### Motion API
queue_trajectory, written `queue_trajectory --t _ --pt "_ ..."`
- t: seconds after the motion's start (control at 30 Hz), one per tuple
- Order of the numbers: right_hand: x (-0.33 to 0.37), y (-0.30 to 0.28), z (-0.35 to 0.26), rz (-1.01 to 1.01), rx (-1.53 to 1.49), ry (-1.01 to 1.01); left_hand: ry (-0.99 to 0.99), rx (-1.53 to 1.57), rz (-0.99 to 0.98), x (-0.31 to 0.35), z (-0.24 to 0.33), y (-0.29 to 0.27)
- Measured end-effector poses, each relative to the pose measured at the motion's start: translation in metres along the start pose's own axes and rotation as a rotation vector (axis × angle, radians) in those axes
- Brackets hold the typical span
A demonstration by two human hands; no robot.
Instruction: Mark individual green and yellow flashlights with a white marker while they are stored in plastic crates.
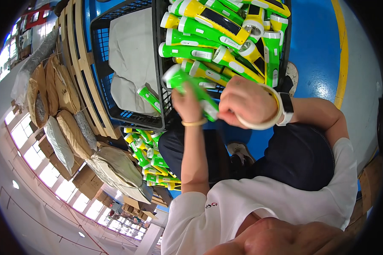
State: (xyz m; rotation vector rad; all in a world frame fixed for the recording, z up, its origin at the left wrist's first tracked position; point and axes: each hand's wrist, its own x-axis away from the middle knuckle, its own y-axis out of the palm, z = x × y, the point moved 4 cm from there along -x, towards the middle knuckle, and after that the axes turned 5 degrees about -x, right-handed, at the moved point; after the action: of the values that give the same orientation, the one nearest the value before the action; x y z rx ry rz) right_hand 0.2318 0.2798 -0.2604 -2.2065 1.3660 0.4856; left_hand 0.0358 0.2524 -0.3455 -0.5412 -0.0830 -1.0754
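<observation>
A green flashlight with a white head is held slantwise by my left hand, fingers wrapped round its body; both are smeared by motion. My right hand is closed beside the tail end of that flashlight, its fingertips close to or touching it. What sits in those fingers, if anything, is hidden. Around my right wrist hangs a thick cream-white ring, next to a watch. Just beyond my hands lies a heap of green-white and yellow-white flashlights, some with dark panels, in a black crate.
Left of it, another black crate holds a grey sheet and one green flashlight. More flashlights lie near my left knee. A wooden pallet and stuffed sacks stand farther left. Blue floor shows at right.
</observation>
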Motion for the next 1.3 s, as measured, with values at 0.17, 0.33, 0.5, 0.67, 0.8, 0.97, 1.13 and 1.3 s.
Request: queue_trajectory --t 0.17,0.33,0.5,0.67,0.8,0.97,1.13,1.3 --pt "0.021 -0.028 0.039 0.157 -0.221 0.567 -0.099 -0.596 0.424 -0.119 -0.067 -0.16" --pt "0.033 -0.041 0.057 0.185 -0.331 0.836 0.279 -0.74 0.09 -0.068 -0.012 -0.049" --pt "0.033 -0.015 0.069 0.229 -0.639 0.987 0.062 -0.5 -0.043 -0.009 -0.066 0.055" --pt "0.043 -0.012 0.061 0.227 -0.849 1.055 0.084 0.138 -0.148 0.005 -0.053 0.043" --pt "0.033 -0.009 0.056 0.019 -0.902 1.023 -0.004 0.364 -0.356 0.034 0.023 0.021" --pt "0.024 -0.001 0.048 -0.038 -0.923 1.006 -0.02 0.452 -0.622 0.059 0.043 0.035" --pt "0.022 -0.003 0.049 -0.064 -0.806 0.929 0.146 0.582 -0.625 0.06 0.047 0.043" --pt "0.01 -0.016 0.059 0.009 -0.269 0.782 -0.012 0.573 -0.549 0.055 0.041 0.049"
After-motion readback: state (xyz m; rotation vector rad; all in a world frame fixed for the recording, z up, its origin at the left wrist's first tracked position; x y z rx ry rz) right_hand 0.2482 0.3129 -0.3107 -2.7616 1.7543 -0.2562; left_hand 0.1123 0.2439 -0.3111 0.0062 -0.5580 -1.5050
